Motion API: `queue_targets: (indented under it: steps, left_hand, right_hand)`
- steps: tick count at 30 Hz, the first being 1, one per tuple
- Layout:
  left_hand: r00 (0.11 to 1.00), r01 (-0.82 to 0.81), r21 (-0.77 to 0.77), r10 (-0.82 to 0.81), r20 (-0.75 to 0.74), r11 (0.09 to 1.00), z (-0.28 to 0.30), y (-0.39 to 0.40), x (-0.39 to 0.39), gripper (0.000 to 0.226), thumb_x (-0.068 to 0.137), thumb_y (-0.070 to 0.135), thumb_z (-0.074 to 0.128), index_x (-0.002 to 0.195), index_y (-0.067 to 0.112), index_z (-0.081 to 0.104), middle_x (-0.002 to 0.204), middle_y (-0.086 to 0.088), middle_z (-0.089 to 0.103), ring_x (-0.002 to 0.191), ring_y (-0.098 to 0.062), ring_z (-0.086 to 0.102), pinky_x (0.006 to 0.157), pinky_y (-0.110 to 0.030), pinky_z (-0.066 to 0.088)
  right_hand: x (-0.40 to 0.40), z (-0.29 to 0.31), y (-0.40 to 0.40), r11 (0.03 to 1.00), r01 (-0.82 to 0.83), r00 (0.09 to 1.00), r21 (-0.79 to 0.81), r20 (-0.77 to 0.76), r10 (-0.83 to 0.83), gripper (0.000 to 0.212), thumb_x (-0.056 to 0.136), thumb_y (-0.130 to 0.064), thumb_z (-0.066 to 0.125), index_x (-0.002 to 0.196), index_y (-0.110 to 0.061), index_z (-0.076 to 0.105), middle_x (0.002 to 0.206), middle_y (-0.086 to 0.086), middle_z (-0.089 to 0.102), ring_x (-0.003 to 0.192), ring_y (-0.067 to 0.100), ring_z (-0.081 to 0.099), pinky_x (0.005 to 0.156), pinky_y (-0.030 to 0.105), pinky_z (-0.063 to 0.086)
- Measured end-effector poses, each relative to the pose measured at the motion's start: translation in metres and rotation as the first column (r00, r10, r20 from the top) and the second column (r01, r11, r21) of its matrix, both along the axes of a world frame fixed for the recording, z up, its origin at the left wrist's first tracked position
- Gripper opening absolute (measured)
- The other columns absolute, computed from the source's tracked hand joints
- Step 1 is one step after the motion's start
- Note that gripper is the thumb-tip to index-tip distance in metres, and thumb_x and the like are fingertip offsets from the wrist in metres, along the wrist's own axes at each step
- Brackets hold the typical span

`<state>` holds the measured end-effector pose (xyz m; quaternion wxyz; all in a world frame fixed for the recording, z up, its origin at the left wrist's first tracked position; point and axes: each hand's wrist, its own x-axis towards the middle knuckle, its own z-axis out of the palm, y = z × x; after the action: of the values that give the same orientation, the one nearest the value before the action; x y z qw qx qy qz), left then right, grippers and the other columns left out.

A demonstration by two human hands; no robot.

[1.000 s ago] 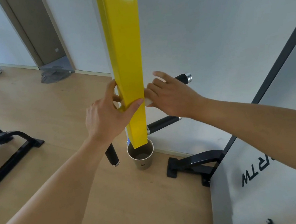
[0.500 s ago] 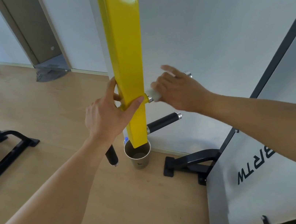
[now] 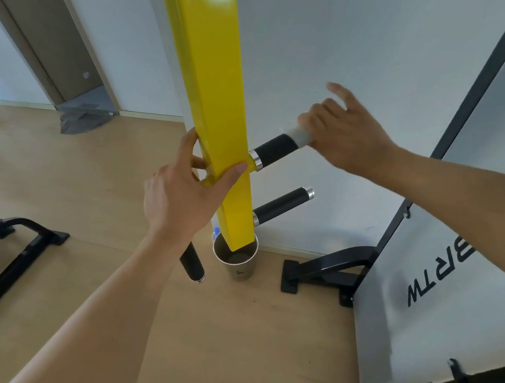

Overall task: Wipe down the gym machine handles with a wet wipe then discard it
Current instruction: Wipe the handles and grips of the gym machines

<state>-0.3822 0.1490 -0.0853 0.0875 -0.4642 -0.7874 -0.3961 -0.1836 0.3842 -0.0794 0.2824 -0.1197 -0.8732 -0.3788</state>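
Post (image 3: 216, 98) of yellow square steel stands upright in the middle of our view. At 3 o'clock from it we see the upper black handle (image 3: 274, 152) sticking out. Our left hand (image 3: 186, 194) clamps the post, thumb across the front face. Our right hand (image 3: 341, 135) wraps the white wet wipe (image 3: 298, 136) around the outer end of this handle, index finger lifted. At 6 o'clock from the post stands a paper cup (image 3: 239, 264) on the floor.
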Motion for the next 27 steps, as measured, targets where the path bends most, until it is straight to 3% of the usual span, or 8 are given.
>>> queue_targets:
  steps: [3, 5, 9, 12, 14, 16, 20, 27]
  left_hand:
    - [1.0, 0.0, -0.029, -0.001, -0.02, 1.0, 0.0, 0.0, 0.0, 0.088, 0.076, 0.08, 0.057, 0.146, 0.029, 0.04, 0.097, 0.017, 0.063, 0.069, -0.01, 0.063, 0.067, -0.027, 0.048]
    - [1.0, 0.011, -0.044, -0.012, -0.012, 0.999, 0.001, 0.002, -0.004, 0.085, 0.076, 0.084, 0.054, 0.139, 0.028, 0.046, 0.099, 0.015, 0.067, 0.071, -0.01, 0.065, 0.068, -0.027, 0.047]
    - [0.989, 0.057, 0.034, -0.061, 0.134, 0.998, 0.001, 0.003, -0.012, 0.071, 0.078, 0.085, 0.044, 0.121, 0.03, 0.062, 0.089, 0.02, 0.071, 0.068, 0.001, 0.068, 0.072, -0.03, 0.058]
    - [0.988, 0.048, 0.082, -0.059, 0.141, 0.995, 0.002, 0.0, -0.012, 0.074, 0.079, 0.087, 0.038, 0.115, 0.03, 0.067, 0.092, 0.021, 0.073, 0.063, 0.004, 0.068, 0.07, -0.029, 0.059]
    - [0.992, 0.061, 0.073, -0.068, 0.104, 0.995, 0.0, -0.007, -0.01, 0.079, 0.078, 0.089, 0.034, 0.122, 0.03, 0.063, 0.099, 0.02, 0.073, 0.067, 0.002, 0.069, 0.067, -0.025, 0.057]
    - [0.994, 0.086, 0.008, -0.087, 0.071, 0.996, -0.013, -0.018, -0.009, 0.077, 0.082, 0.084, 0.038, 0.137, 0.032, 0.05, 0.108, 0.019, 0.071, 0.077, -0.002, 0.07, 0.067, -0.025, 0.055]
    - [0.965, 0.196, -0.002, -0.192, 0.177, 0.981, -0.047, -0.055, -0.019, 0.066, 0.095, 0.07, 0.031, 0.149, 0.033, 0.037, 0.123, 0.014, 0.067, 0.096, -0.009, 0.069, 0.082, -0.037, 0.056]
    - [0.922, 0.264, -0.157, -0.202, 0.33, 0.952, -0.085, -0.129, -0.085, 0.065, 0.101, 0.052, 0.044, 0.158, 0.033, 0.02, 0.139, 0.003, 0.059, 0.123, -0.017, 0.055, 0.104, -0.037, 0.044]
  right_hand:
    - [0.009, -0.014, 0.008, 0.973, 0.103, 0.976, -0.206, -0.165, -0.139, 0.019, 0.103, -0.014, 0.045, 0.112, -0.005, 0.059, 0.084, 0.006, 0.06, 0.077, 0.03, 0.058, 0.117, 0.044, 0.029]
    - [0.013, -0.037, 0.0, 0.84, 0.179, 0.898, -0.512, -0.264, -0.352, 0.016, 0.103, -0.015, 0.046, 0.108, -0.007, 0.059, 0.08, 0.006, 0.062, 0.08, 0.032, 0.061, 0.112, 0.043, 0.035]
    - [0.016, -0.113, -0.063, 0.254, -0.116, 0.691, -0.96, -0.261, -0.674, 0.025, 0.108, -0.03, 0.04, 0.097, -0.011, 0.053, 0.083, 0.004, 0.059, 0.076, 0.027, 0.058, 0.064, 0.035, 0.042]
    - [0.01, -0.191, -0.136, -0.195, -0.08, 0.755, -0.978, 0.069, -0.652, 0.036, 0.106, -0.036, 0.04, 0.114, -0.007, 0.06, 0.101, 0.009, 0.066, 0.093, 0.028, 0.064, 0.07, 0.037, 0.049]
    - [0.003, -0.228, -0.177, -0.349, 0.147, 0.85, -0.926, 0.298, -0.433, 0.037, 0.101, -0.048, 0.045, 0.11, -0.018, 0.066, 0.103, 0.004, 0.07, 0.096, 0.021, 0.068, 0.081, 0.041, 0.056]
    - [-0.015, -0.242, -0.218, -0.399, 0.316, 0.9, -0.861, 0.405, -0.16, 0.035, 0.097, -0.053, 0.051, 0.107, -0.023, 0.066, 0.102, -0.005, 0.07, 0.093, 0.012, 0.068, 0.083, 0.031, 0.055]
    - [-0.074, -0.227, -0.283, -0.412, 0.363, 0.932, -0.836, 0.323, 0.167, 0.021, 0.093, -0.046, 0.062, 0.1, -0.027, 0.058, 0.09, -0.012, 0.063, 0.083, 0.004, 0.06, 0.075, 0.022, 0.047]
    - [-0.213, -0.219, -0.343, -0.466, 0.388, 0.92, -0.795, 0.3, 0.253, 0.02, 0.087, -0.04, 0.065, 0.081, -0.021, 0.059, 0.076, -0.007, 0.062, 0.07, 0.007, 0.057, 0.067, 0.033, 0.046]
